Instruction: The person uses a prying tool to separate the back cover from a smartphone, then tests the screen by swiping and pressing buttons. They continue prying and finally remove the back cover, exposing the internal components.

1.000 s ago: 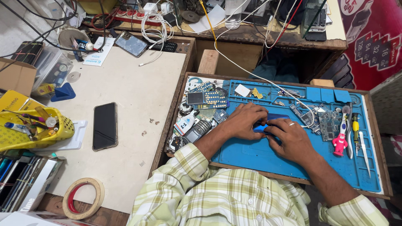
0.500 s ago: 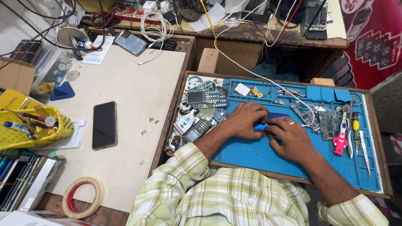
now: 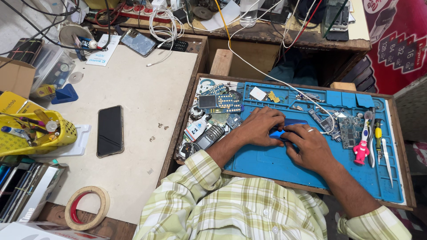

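at the near edge of the bench, both forearms in plaid sleeves reach onto the blue silicone repair mat (image 3: pixel 275 164) in its wooden tray. the left hand (image 3: pixel 260 126) and the right hand (image 3: pixel 309 146) meet at the mat's middle, both closed on a small blue phone-like device (image 3: pixel 284 129), the left seemingly bracing it flat while the right's fingertips work its edge. at the mat's right edge lie a pink figure-shaped tool (image 3: pixel 361 151) and a yellow-handled screwdriver (image 3: pixel 378 133), within easy reach. toward the left edge sit loose circuit boards (image 3: pixel 222 103). farther left on the pale bench a black smartphone (image 3: pixel 110 130) lies face up, and a roll of tape (image 3: pixel 87 207) sits near the corner.
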`<state>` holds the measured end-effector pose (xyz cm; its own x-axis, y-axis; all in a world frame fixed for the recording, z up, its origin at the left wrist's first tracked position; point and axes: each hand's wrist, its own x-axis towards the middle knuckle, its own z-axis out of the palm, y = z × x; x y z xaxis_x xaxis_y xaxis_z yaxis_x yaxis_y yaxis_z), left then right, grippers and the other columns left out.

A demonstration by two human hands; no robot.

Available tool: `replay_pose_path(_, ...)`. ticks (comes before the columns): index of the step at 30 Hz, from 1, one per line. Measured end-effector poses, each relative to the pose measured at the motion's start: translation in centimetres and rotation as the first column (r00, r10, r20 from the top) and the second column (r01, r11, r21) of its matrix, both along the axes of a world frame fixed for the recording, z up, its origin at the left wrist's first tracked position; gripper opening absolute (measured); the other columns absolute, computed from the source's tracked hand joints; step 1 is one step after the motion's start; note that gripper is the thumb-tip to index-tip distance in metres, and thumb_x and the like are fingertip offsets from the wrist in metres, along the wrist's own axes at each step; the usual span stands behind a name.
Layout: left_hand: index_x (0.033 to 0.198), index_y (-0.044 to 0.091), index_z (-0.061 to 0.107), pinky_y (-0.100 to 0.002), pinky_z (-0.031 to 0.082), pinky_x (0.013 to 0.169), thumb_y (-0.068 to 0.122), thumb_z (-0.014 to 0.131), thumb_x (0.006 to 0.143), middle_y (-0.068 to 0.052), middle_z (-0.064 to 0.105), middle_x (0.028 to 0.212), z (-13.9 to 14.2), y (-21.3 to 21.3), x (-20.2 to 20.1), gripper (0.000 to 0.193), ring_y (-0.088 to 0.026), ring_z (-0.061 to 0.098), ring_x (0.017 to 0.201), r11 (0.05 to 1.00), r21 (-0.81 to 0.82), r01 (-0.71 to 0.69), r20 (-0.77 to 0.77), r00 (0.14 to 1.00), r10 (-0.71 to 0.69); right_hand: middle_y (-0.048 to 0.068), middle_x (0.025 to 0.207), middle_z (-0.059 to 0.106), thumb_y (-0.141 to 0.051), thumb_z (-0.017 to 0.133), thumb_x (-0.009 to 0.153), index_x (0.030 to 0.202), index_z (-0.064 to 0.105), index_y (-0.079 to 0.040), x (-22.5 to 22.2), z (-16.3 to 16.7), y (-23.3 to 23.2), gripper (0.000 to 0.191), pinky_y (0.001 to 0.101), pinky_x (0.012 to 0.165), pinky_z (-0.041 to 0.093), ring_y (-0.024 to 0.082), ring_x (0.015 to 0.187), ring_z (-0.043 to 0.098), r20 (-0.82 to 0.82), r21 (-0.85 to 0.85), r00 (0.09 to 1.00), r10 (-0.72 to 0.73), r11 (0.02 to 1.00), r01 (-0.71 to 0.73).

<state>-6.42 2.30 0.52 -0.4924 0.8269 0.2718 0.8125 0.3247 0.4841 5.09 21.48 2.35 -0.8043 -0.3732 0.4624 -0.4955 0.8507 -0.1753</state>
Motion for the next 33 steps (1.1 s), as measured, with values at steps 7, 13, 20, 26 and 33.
replay_pose_path(7, 0.095, 0.016, 0.067, -0.048, 0.040, 0.098, 0.049, 0.088, 0.066, -0.001, 0.064, 0.129, -0.23, -0.05, 0.30, 0.048, -0.029, 0.055, 0.118, 1.000, 0.015, -0.001, 0.000, 1.000, 0.001, 0.008, 0.116, 0.069, -0.012, 0.076, 0.072, 0.101, 0.074, -0.010, 0.19, -0.20, 0.03, 0.028, 0.0436, 0.088, 0.054, 0.029, 0.104, 0.066, -0.001, -0.002, 1.000, 0.009, 1.000, -0.009)
replay_pose_path(13, 0.094, 0.016, 0.067, -0.047, 0.040, 0.097, 0.048, 0.089, 0.066, -0.001, 0.064, 0.128, -0.14, -0.09, 0.34, 0.047, -0.029, 0.055, 0.117, 1.000, 0.028, 0.002, 0.003, 1.000, -0.002, 0.008, 0.116, 0.069, -0.012, 0.076, 0.071, 0.101, 0.074, -0.010, 0.20, -0.11, -0.01, 0.029, 0.0438, 0.088, 0.054, 0.029, 0.104, 0.065, -0.004, 0.006, 1.000, 0.011, 1.000, -0.011)
replay_pose_path(20, 0.094, 0.015, 0.067, -0.047, 0.041, 0.097, 0.047, 0.089, 0.065, -0.001, 0.065, 0.125, -0.13, -0.07, 0.37, 0.048, -0.029, 0.056, 0.116, 1.000, 0.010, -0.003, 0.034, 0.999, 0.002, 0.007, 0.113, 0.070, -0.011, 0.075, 0.074, 0.099, 0.074, -0.009, 0.32, -0.18, -0.18, 0.025, 0.0426, 0.086, 0.054, 0.028, 0.102, 0.066, -0.012, -0.015, 1.000, 0.011, 1.000, -0.011)
replay_pose_path(26, 0.092, 0.015, 0.068, -0.048, 0.042, 0.098, 0.046, 0.089, 0.065, -0.001, 0.064, 0.125, -0.32, -0.02, 0.41, 0.046, -0.029, 0.056, 0.116, 1.000, 0.007, 0.003, 0.035, 0.999, -0.003, 0.008, 0.118, 0.068, -0.012, 0.077, 0.072, 0.100, 0.074, -0.010, 0.44, -0.13, -0.18, 0.029, 0.0445, 0.087, 0.053, 0.029, 0.104, 0.065, 0.010, 0.001, 1.000, 0.011, 1.000, -0.011)
replay_pose_path(33, 0.090, 0.015, 0.068, -0.047, 0.043, 0.099, 0.043, 0.088, 0.066, -0.002, 0.065, 0.125, -0.39, 0.00, 0.42, 0.043, -0.030, 0.056, 0.115, 1.000, 0.014, 0.013, 0.037, 0.999, -0.014, 0.011, 0.125, 0.065, -0.012, 0.076, 0.071, 0.102, 0.072, -0.009, 0.54, -0.14, -0.28, 0.032, 0.0459, 0.091, 0.052, 0.032, 0.108, 0.064, 0.000, -0.037, 1.000, 0.030, 0.999, -0.030)
